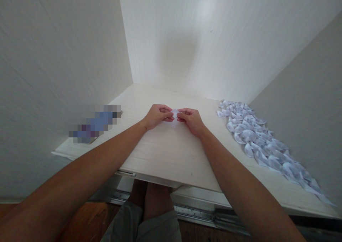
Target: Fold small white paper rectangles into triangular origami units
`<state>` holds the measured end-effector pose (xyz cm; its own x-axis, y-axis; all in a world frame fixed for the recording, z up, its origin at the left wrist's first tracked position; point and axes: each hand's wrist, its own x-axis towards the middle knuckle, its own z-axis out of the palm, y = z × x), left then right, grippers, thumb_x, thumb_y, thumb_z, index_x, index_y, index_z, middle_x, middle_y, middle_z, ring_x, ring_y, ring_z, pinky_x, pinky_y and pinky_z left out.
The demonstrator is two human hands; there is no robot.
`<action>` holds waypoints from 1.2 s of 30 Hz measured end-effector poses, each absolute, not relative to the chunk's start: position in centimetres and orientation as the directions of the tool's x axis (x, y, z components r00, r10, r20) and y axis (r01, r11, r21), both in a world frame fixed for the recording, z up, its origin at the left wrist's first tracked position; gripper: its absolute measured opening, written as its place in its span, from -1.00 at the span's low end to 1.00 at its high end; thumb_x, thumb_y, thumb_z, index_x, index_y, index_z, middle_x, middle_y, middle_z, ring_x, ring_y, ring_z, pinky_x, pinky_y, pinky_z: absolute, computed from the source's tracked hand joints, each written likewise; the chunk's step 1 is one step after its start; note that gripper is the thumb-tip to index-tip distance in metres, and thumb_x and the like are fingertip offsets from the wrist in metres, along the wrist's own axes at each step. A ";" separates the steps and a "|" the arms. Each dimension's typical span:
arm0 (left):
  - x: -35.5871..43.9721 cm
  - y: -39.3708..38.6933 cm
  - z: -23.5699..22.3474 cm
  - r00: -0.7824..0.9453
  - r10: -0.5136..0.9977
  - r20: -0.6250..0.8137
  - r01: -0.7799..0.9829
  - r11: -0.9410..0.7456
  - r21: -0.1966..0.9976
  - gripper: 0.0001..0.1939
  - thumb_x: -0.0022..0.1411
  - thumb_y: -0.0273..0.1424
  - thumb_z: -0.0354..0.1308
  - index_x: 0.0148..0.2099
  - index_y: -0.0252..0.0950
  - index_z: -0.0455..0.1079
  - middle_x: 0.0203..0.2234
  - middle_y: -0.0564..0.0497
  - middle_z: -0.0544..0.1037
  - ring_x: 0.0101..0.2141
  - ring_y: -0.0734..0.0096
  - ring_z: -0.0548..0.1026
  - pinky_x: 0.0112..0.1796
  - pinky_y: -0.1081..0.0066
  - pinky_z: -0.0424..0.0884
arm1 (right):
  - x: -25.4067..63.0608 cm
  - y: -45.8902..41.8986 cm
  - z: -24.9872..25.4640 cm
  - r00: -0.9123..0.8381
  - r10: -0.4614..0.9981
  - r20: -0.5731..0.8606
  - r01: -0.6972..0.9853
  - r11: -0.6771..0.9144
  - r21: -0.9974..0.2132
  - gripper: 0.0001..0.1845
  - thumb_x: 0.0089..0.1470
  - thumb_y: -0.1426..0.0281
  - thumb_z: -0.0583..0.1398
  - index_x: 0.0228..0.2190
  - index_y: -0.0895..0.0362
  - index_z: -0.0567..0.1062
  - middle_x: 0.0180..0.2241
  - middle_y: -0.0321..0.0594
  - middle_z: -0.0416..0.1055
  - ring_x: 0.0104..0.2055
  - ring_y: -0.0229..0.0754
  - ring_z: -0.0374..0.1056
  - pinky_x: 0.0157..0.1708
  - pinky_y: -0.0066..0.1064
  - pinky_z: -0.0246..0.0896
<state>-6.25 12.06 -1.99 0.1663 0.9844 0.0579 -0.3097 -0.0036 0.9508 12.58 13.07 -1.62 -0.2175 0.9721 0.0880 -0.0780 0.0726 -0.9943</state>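
A long heap of little white bits (pixel 249 133), which look like folded paper, lies on the table (pixel 171 153). Counting from the middle of the view, it runs from 3 o'clock out toward 4 o'clock, next to the side wall (pixel 304 103). Those bits look done. There are lots of them, too bunched up to count. One small white sheet (pixel 174 118) is at the very middle, between the two hands. It looks part-way done, since it does not have the curled, pointy shape of the heap. I cannot tell how many are left.

The left hand (pixel 159 114) is at the sheet's 9 o'clock side. Its thumb and fingers are closed together, pinching the edge. The right hand (pixel 192 119) is at the 3 o'clock side and pinches the other edge in the same way. The sheet's low corner pokes out at 6 o'clock, just over the table; I cannot tell if it touches.

Near 9 o'clock, well apart from the hands, lies a blurred bluish thing (pixel 98 122).
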 end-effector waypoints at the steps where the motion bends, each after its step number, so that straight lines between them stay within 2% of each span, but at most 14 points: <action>1: -6.2 12.1 -2.1 0.168 0.984 0.065 -0.303 -0.011 0.953 -0.62 -0.20 -0.41 0.59 -0.33 -0.43 0.56 -0.52 -0.07 0.64 -0.50 0.32 0.63 -0.33 0.28 0.64 | 12.5 13.0 -1.6 -0.200 0.976 0.087 -0.064 0.076 -0.995 -0.75 -0.24 0.36 0.44 -0.40 0.15 0.66 -0.55 -0.28 0.55 -0.50 -0.27 0.39 -0.40 -0.38 0.32; 7: -6.4 12.4 -2.3 0.171 0.985 0.037 -0.269 0.011 0.963 -0.65 -0.17 -0.42 0.58 -0.33 -0.44 0.57 -0.50 -0.11 0.64 -0.46 0.27 0.65 -0.26 0.21 0.65 | 11.8 12.8 -1.6 -0.108 0.990 0.089 -0.032 0.086 -0.996 -0.83 -0.23 0.37 0.40 -0.47 0.15 0.63 -0.57 -0.28 0.52 -0.53 -0.28 0.35 -0.44 -0.38 0.28; 13: -6.5 12.2 -2.1 0.186 0.982 0.027 -0.277 0.026 0.961 -0.67 -0.15 -0.47 0.56 -0.29 -0.43 0.59 -0.49 -0.11 0.65 -0.47 0.27 0.65 -0.27 0.22 0.66 | 11.9 12.9 -1.8 -0.174 0.980 0.095 -0.094 0.079 -0.992 -0.74 -0.27 0.32 0.45 -0.44 0.14 0.64 -0.58 -0.32 0.51 -0.54 -0.31 0.33 -0.48 -0.42 0.22; 18: -6.5 12.1 -1.8 0.155 0.988 0.008 -0.282 0.037 0.959 -0.72 -0.13 -0.51 0.52 -0.29 -0.45 0.62 -0.49 -0.13 0.66 -0.47 0.28 0.65 -0.25 0.25 0.66 | 12.1 13.0 -2.0 -0.195 0.978 0.077 -0.138 0.051 -0.989 -0.75 -0.25 0.34 0.43 -0.40 0.13 0.67 -0.53 -0.30 0.55 -0.50 -0.31 0.36 -0.40 -0.40 0.28; 23: -6.4 12.0 -1.5 0.156 0.988 -0.010 -0.274 0.053 0.960 -0.71 -0.03 -0.35 0.55 -0.35 -0.46 0.61 -0.49 -0.17 0.65 -0.46 0.31 0.64 -0.27 0.32 0.65 | 12.0 13.0 -2.0 -0.169 0.974 0.151 -0.082 0.139 -0.987 -0.77 -0.18 0.32 0.41 -0.37 0.12 0.70 -0.46 -0.25 0.59 -0.43 -0.25 0.41 -0.29 -0.32 0.37; 25: -6.4 12.0 -1.5 0.155 0.988 -0.009 -0.276 0.053 0.960 -0.66 -0.05 -0.29 0.57 -0.37 -0.46 0.60 -0.48 -0.17 0.65 -0.45 0.33 0.64 -0.29 0.35 0.64 | 12.0 13.0 -2.0 -0.169 0.966 0.196 -0.043 0.192 -0.981 -0.78 -0.15 0.32 0.40 -0.37 0.11 0.71 -0.48 -0.26 0.58 -0.43 -0.24 0.41 -0.30 -0.32 0.37; 29: -6.4 11.9 -1.6 0.169 0.986 0.012 -0.276 0.036 0.961 -0.60 -0.18 -0.32 0.63 -0.32 -0.44 0.62 -0.42 -0.16 0.68 -0.41 0.32 0.65 -0.26 0.34 0.64 | 12.2 12.8 -1.7 -0.181 0.952 0.245 0.006 0.250 -0.968 -0.81 -0.13 0.34 0.37 -0.39 0.10 0.71 -0.52 -0.28 0.56 -0.44 -0.24 0.41 -0.31 -0.32 0.37; 33: -6.3 11.9 -1.8 0.149 0.988 0.038 -0.303 0.009 0.953 -0.56 -0.26 -0.32 0.65 -0.32 -0.43 0.63 -0.43 -0.13 0.68 -0.42 0.33 0.64 -0.26 0.31 0.64 | 12.3 12.5 -1.4 -0.212 0.949 0.236 -0.002 0.241 -0.971 -0.75 -0.16 0.30 0.41 -0.35 0.11 0.70 -0.46 -0.25 0.60 -0.41 -0.23 0.44 -0.32 -0.34 0.38; 36: -6.3 11.9 -1.9 0.134 0.990 0.054 -0.320 -0.008 0.948 -0.55 -0.29 -0.31 0.65 -0.33 -0.41 0.63 -0.44 -0.11 0.68 -0.44 0.34 0.63 -0.27 0.28 0.65 | 12.3 12.4 -1.3 -0.222 0.948 0.227 -0.033 0.226 -0.974 -0.74 -0.11 0.22 0.40 -0.37 0.12 0.67 -0.45 -0.24 0.59 -0.39 -0.22 0.47 -0.35 -0.37 0.39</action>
<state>-6.27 11.86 -1.89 0.1336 0.9896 0.0537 -0.3195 -0.0083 0.9475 12.33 12.42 -1.30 -0.2220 0.9482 0.2272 -0.0329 0.2256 -0.9737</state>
